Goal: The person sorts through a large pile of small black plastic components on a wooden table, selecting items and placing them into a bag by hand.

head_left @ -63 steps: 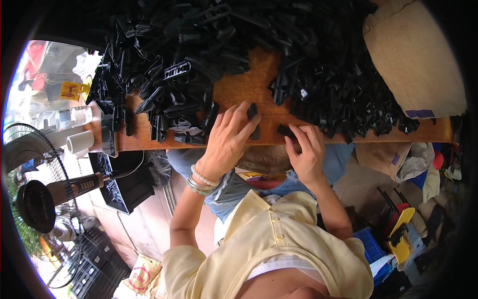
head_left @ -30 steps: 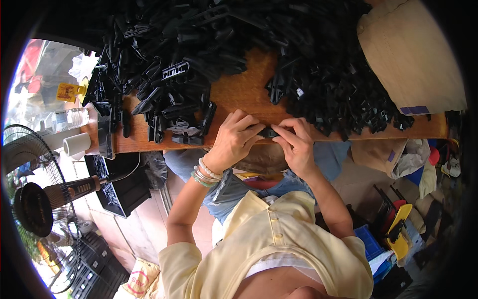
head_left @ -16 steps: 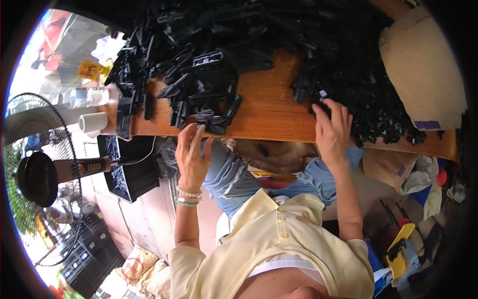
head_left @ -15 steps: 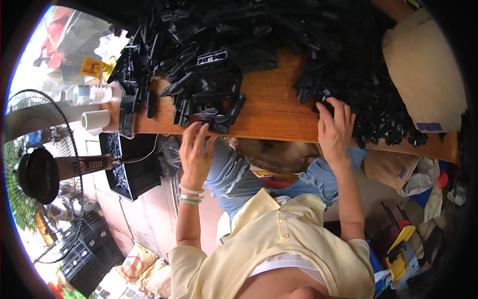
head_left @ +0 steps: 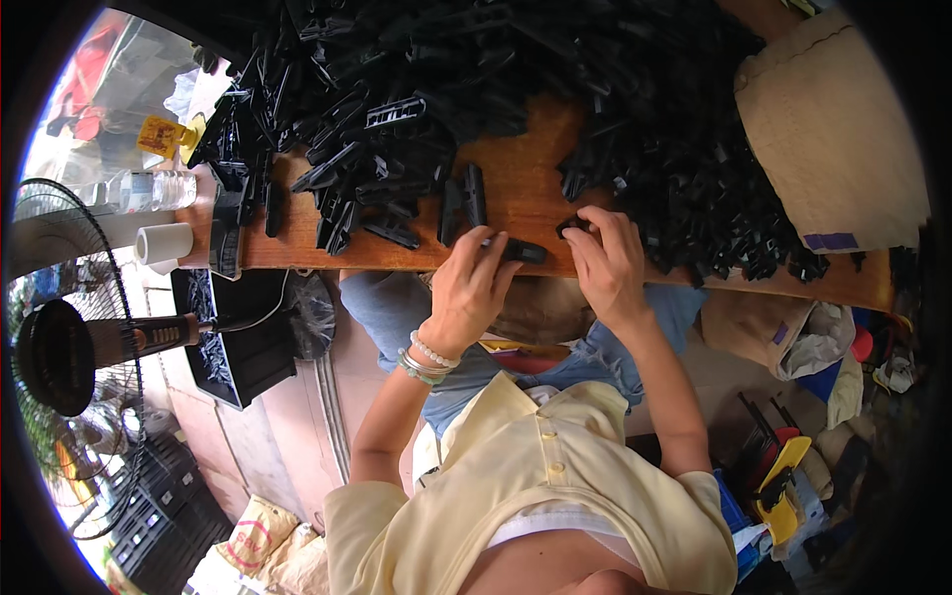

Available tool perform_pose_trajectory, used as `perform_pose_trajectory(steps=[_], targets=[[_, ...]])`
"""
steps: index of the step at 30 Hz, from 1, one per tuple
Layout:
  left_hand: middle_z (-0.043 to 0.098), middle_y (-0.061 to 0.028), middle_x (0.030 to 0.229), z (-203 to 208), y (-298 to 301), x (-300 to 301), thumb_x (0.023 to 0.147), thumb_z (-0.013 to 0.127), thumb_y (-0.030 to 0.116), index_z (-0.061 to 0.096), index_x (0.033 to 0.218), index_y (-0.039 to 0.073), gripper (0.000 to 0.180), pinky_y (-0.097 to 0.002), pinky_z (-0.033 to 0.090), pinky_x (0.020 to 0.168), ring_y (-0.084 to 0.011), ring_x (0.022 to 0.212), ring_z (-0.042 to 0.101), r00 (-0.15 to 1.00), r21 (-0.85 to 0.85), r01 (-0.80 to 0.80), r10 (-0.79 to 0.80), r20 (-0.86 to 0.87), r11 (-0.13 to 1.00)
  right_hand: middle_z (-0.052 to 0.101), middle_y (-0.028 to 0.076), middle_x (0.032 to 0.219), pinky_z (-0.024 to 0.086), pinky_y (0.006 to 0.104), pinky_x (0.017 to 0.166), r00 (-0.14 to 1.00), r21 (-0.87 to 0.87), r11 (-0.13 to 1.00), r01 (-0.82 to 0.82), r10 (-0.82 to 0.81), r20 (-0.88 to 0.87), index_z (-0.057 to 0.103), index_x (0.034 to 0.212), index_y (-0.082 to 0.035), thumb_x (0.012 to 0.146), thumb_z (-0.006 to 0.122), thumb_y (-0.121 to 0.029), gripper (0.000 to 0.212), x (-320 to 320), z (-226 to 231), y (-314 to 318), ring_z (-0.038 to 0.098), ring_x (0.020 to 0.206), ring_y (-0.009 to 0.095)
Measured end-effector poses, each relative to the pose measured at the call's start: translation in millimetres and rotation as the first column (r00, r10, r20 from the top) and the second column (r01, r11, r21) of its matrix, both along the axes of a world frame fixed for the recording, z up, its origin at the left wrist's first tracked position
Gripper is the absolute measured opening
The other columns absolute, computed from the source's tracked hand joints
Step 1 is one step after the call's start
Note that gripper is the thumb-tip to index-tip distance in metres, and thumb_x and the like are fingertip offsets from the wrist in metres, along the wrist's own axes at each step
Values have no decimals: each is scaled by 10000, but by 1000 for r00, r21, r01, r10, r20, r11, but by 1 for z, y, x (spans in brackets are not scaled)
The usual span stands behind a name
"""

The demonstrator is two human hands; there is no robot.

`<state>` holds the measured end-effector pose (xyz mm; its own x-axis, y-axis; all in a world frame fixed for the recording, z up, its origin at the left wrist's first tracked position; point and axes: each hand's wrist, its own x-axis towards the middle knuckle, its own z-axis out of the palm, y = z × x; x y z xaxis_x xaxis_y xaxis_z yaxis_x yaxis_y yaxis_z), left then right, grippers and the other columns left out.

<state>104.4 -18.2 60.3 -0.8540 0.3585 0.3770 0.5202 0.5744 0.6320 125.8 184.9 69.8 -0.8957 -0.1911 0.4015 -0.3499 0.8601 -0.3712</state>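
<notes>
My left hand [head_left: 470, 285] is closed on a long black plastic part [head_left: 522, 251] near the front edge of the wooden table [head_left: 531, 178]. A short way to its right, my right hand [head_left: 607, 260] pinches a small black plastic piece [head_left: 572, 227] between thumb and fingers. The two pieces are apart. Just beyond my left hand, two long black parts [head_left: 474, 194] lie side by side on the wood. A heap of similar long parts [head_left: 377, 169] spreads behind and to the left. Smaller black pieces [head_left: 734, 213] are piled to the right of my right hand.
A brown paper sack [head_left: 833, 139] stands at the table's right end. At the left are a white paper roll [head_left: 164, 243], a clear bottle [head_left: 154, 188] and a fan [head_left: 74, 352]. A black crate [head_left: 238, 342] holding dark parts sits below the table's left side.
My left hand has moved right from the near heap and now holds a long black part. My right hand has drawn back from the small pieces, holding one. Two long parts now lie separately.
</notes>
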Motion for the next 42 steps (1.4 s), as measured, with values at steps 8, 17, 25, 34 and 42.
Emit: perform_pose_trajectory(steps=[8,17,25,34,42], targets=[[606,-135,956,-3,-10,-8,743,737,-16,675,1005,-24,269,-364,520,669,-297,796,631,998,58,58,-56,-29,997,580,108,1006,497,339,723,972,-713,695,97,87,217,637,1118,-4,785,718,40,346,9,9,-31,600,895,255],[603,-141,962,-1,-16,-16,743,719,-32,672,1004,-41,265,-369,516,684,-301,814,628,989,60,146,-147,22,987,590,103,947,489,336,646,957,-556,826,90,83,279,685,1042,-2,760,696,84,296,7,3,-7,602,803,241],[604,-139,971,-1,-14,-16,748,719,-28,671,1022,-52,278,-359,509,692,-294,812,615,978,86,204,-206,23,975,602,87,926,465,373,753,977,-417,908,-25,110,181,702,1015,-2,688,734,49,333,-3,4,-21,557,858,274],[569,-122,1008,29,-17,-45,733,658,-19,657,1065,11,333,-372,466,739,-282,920,562,984,-194,15,-49,-169,981,595,56,1050,416,384,816,991,19,992,124,-123,-41,670,1073,-35,753,668,41,329,-27,19,18,551,977,239],[559,-144,1048,13,10,-44,654,619,-17,633,998,-27,344,-377,471,773,-287,905,549,954,-276,154,-215,-208,949,558,96,1156,415,401,844,991,127,987,103,-113,77,594,1220,-23,780,680,-23,448,-31,10,16,521,1055,268]])
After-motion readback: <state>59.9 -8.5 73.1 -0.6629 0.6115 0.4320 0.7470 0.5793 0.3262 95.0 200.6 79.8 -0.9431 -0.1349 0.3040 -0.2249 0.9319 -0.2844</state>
